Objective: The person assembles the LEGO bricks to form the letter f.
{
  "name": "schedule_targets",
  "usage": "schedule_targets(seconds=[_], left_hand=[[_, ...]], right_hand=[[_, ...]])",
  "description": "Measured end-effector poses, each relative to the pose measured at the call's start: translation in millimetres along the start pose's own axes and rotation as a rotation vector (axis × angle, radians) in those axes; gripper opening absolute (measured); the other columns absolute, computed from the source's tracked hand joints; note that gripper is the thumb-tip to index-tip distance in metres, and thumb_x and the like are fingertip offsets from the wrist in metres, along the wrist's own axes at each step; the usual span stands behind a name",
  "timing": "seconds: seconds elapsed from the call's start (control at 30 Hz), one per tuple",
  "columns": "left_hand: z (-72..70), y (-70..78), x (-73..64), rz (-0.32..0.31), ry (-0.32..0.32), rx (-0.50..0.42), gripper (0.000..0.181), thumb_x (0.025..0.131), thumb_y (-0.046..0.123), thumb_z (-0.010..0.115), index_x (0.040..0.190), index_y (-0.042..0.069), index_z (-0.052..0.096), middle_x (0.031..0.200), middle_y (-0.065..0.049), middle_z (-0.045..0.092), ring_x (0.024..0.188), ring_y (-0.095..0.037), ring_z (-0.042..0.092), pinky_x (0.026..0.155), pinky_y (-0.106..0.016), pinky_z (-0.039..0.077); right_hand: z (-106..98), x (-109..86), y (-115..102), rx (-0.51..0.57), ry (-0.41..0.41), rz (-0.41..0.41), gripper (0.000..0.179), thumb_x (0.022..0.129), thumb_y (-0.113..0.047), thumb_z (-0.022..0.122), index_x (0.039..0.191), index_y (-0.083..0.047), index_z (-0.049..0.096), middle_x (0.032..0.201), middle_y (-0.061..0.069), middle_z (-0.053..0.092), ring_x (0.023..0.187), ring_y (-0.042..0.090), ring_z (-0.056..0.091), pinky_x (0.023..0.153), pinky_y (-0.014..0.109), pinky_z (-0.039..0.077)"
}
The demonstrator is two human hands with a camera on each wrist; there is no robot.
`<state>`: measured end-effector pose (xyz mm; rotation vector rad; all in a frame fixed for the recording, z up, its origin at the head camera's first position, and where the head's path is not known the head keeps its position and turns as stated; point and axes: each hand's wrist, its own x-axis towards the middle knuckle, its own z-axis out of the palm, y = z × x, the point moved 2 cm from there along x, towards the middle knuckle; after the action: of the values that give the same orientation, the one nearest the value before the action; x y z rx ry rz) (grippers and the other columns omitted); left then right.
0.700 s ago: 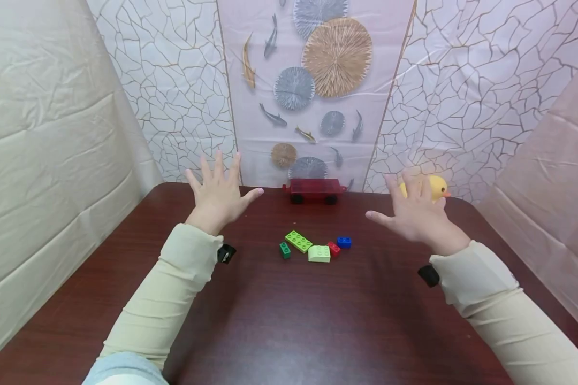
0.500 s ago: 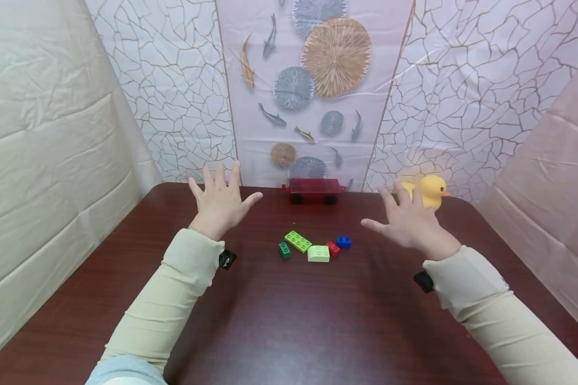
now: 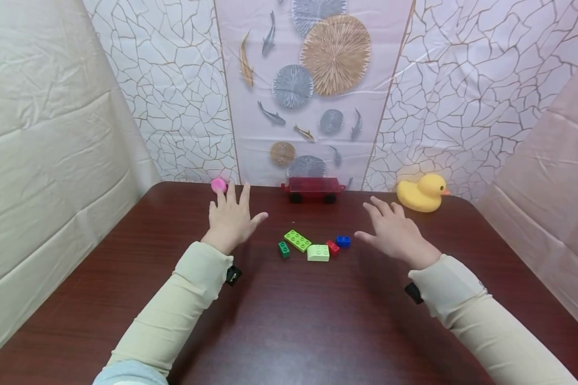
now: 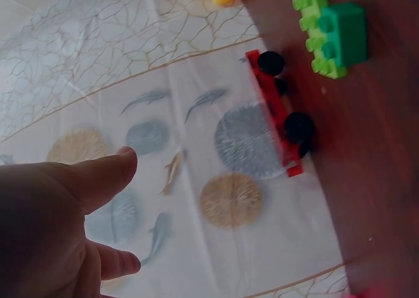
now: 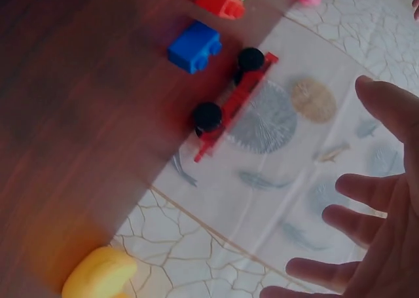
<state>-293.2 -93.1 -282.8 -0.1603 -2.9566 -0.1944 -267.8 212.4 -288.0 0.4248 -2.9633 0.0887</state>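
Note:
My left hand (image 3: 229,223) hovers over the table with spread fingers, left of the bricks, holding nothing. On the other side, my right hand (image 3: 394,232) is also spread and holds nothing, nearest to a blue brick (image 3: 343,242). Between the hands lie a dark green brick (image 3: 283,249), a lime green brick (image 3: 297,240), a pale green brick with one rounded end (image 3: 318,253) and a small red brick (image 3: 333,247). Behind them a red wheeled toy wagon base (image 3: 316,189) stands near the back edge; its black wheels show in both wrist views.
A yellow rubber duck (image 3: 423,193) sits at the back right. A round pink object (image 3: 218,185), partly behind the left fingers, is at the back left. Patterned cloth (image 3: 188,96) hangs behind the dark brown table (image 3: 289,331), with plain cloth at both sides.
Both hands have come lower and inward, toward the bricks. The pink object and the whole duck have come into sight from behind the hands. The bricks and wagon have not moved.

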Motion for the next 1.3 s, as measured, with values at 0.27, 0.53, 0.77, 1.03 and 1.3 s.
schedule_targets(seconds=[0.27,0.53,0.77,1.03,1.3], left_hand=[[16.7,7.3,0.1,0.004,-0.088,-0.005,0.075,0.083,0.055,0.042,0.14,0.013,0.016,0.135,-0.021,0.027,0.12,-0.04,0.025,0.093,-0.054,0.018],[30.3,17.1,-1.6,0.028,-0.172,0.025,0.069,0.084,0.054,0.041,0.138,0.016,0.024,0.123,-0.016,0.045,0.106,-0.033,0.044,0.085,-0.05,0.03],[43.9,27.8,-1.1,0.054,-0.222,0.014,0.064,0.085,0.05,0.044,0.136,0.015,0.029,0.122,-0.012,0.048,0.104,-0.03,0.047,0.082,-0.047,0.033],[61.2,39.3,-4.6,0.111,-0.282,0.053,0.054,0.086,0.041,0.05,0.132,0.016,0.038,0.12,-0.009,0.051,0.102,-0.028,0.049,0.078,-0.045,0.037],[72.2,43.9,-1.9,0.154,-0.273,0.035,0.032,0.081,0.036,0.059,0.104,0.014,0.059,0.089,-0.006,0.06,0.081,-0.023,0.054,0.064,-0.041,0.039]], right_hand=[[17,4.1,-10,-0.032,0.047,-0.086,0.063,0.078,-0.035,0.062,0.128,-0.003,0.039,0.134,0.017,0.032,0.11,0.042,0.033,0.074,0.053,0.039],[32,8.6,-17,-0.096,0.094,-0.201,0.054,0.074,-0.029,0.068,0.12,-0.004,0.05,0.121,0.014,0.048,0.096,0.034,0.046,0.065,0.044,0.046],[43,17.7,-23,-0.101,0.051,-0.235,0.048,0.074,-0.027,0.068,0.115,-0.005,0.055,0.111,0.013,0.055,0.092,0.03,0.05,0.066,0.039,0.046],[53,24.7,-31,-0.08,-0.011,-0.279,0.043,0.075,-0.022,0.068,0.114,-0.009,0.057,0.107,0.011,0.057,0.089,0.028,0.054,0.065,0.039,0.046],[63,27.8,-33,-0.06,-0.068,-0.28,0.039,0.077,-0.012,0.063,0.114,-0.005,0.057,0.108,0.012,0.057,0.093,0.027,0.055,0.07,0.042,0.045]])
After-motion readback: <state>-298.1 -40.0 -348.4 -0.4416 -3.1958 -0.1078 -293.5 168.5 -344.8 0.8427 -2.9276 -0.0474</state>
